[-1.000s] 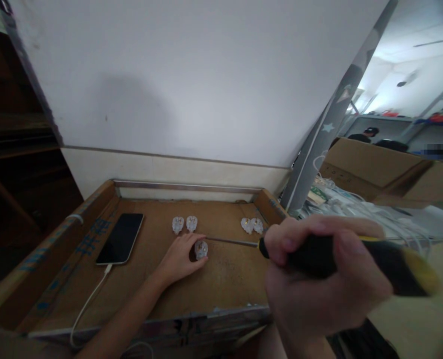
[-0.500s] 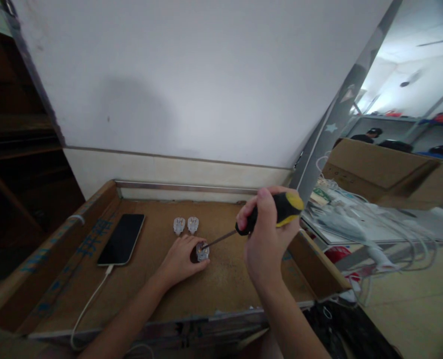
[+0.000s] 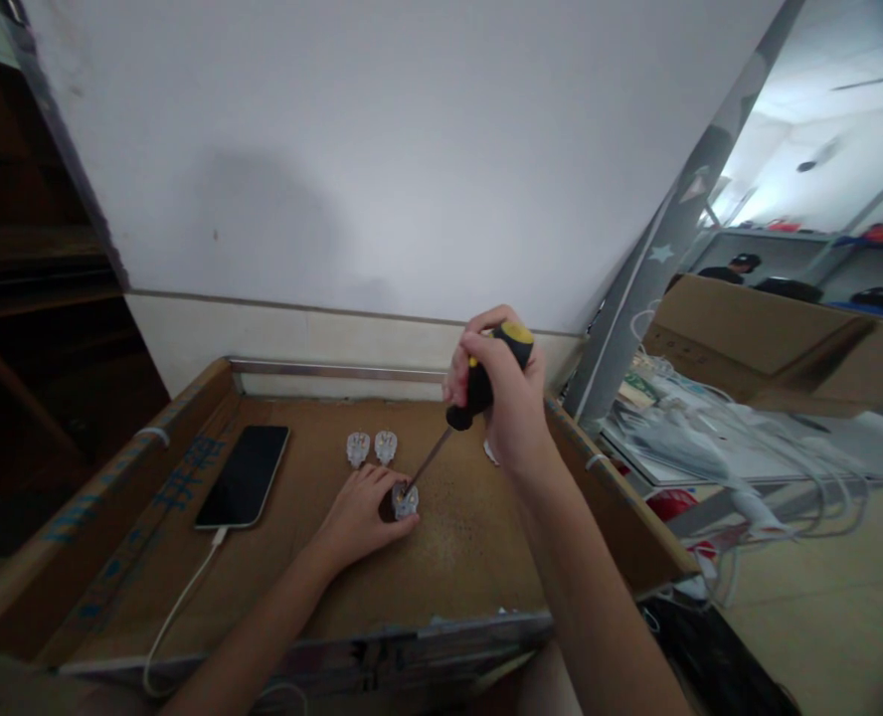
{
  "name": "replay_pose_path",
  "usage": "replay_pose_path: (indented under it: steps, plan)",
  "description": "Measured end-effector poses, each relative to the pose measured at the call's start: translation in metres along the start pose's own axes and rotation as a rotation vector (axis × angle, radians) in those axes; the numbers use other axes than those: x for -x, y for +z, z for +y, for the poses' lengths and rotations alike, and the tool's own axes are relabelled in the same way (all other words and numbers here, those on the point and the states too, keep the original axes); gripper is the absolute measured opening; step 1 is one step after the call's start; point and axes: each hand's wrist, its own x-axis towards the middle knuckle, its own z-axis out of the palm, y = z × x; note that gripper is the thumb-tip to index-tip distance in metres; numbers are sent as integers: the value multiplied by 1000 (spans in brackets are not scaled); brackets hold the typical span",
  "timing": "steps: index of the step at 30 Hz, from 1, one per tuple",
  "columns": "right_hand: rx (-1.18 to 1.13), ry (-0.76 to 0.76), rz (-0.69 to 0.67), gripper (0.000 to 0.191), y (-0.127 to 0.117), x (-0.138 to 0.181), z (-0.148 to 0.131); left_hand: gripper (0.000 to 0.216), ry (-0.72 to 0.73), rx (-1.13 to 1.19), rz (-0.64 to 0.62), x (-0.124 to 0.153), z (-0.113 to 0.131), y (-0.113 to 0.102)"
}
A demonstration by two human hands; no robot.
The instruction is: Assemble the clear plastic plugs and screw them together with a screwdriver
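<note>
My left hand [image 3: 368, 511] rests on the wooden surface, thumb and fingers closed around a small clear plastic plug part [image 3: 406, 501]. In my right hand [image 3: 502, 390] is a screwdriver [image 3: 478, 383] with a black and yellow handle, its shaft slanting down to the left. The tip reaches into the clear part; the exact contact point is too small to make out. Two similar clear plug parts, one on the left [image 3: 358, 448] and one on the right [image 3: 386, 447], lie just beyond my left hand. A pale piece [image 3: 490, 452] shows partly behind my right wrist.
A black-screened phone [image 3: 243, 477] with a white cable [image 3: 180, 609] lies at left. Raised wooden sides [image 3: 620, 497] bound the work surface, with a white wall [image 3: 382, 179] behind. At right are tangled cables [image 3: 740, 447], a cardboard box [image 3: 755, 338] and people farther off.
My right hand has moved left and up, tilting the screwdriver steeper while its tip stays at the clear part. A pale piece behind my wrist has come into view. My left hand is nearly still.
</note>
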Motion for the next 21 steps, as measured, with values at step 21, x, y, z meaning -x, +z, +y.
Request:
replay_pose_path:
  steps: [21]
  plan:
    - [-65,61,-275,38,-8,-10,-5,37,-8,-6,-5,-1,1,0]
